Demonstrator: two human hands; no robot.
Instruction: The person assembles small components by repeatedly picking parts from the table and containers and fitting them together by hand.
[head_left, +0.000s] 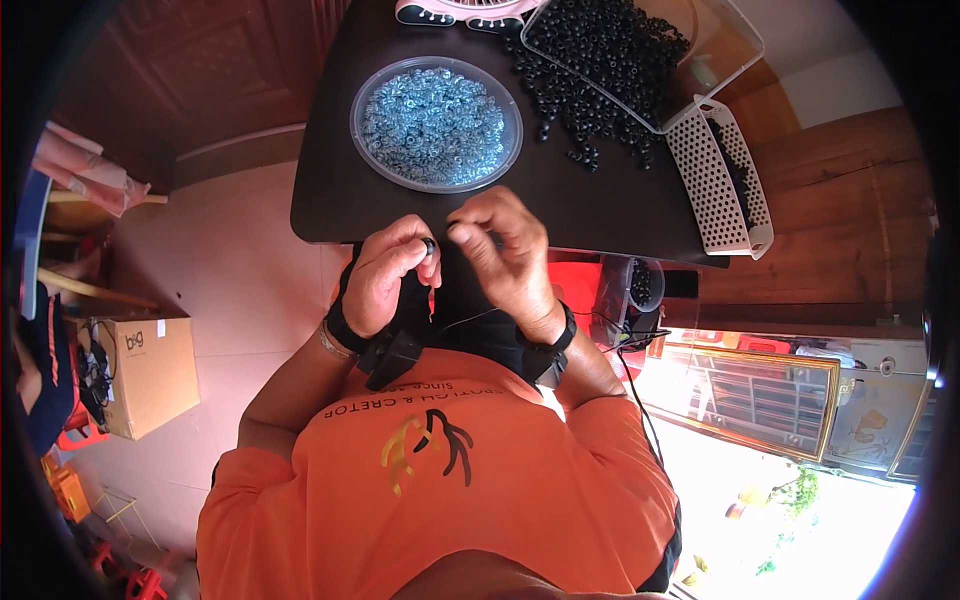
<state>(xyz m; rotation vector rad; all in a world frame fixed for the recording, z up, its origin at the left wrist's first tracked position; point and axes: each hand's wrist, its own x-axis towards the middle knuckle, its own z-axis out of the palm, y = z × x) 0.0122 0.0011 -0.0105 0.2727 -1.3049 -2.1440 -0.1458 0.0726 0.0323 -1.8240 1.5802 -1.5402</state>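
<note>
My left hand (383, 272) is closed in a pinch on a small round black piece (429, 246), just off the near edge of the dark table. Close beside it, my right hand (508, 252) has thumb and forefinger pressed together; a dark speck shows at their tips, too small to name. The two hands are apart by a small gap. Beyond them on the table stands a round clear bowl (358, 140) filled with pale blue, see-through ring-like pieces (435, 122). Many small black pieces (590, 95) lie heaped at the far right, similar in colour to the one I hold.
A clear tub (735, 75) lies over part of the black heap. Beside it, a white perforated basket (708, 185) holds more black pieces. A pink fan (475, 12) stands at the far edge. Below the table's right corner is a small clear container (648, 285). A cardboard box (155, 375) sits left.
</note>
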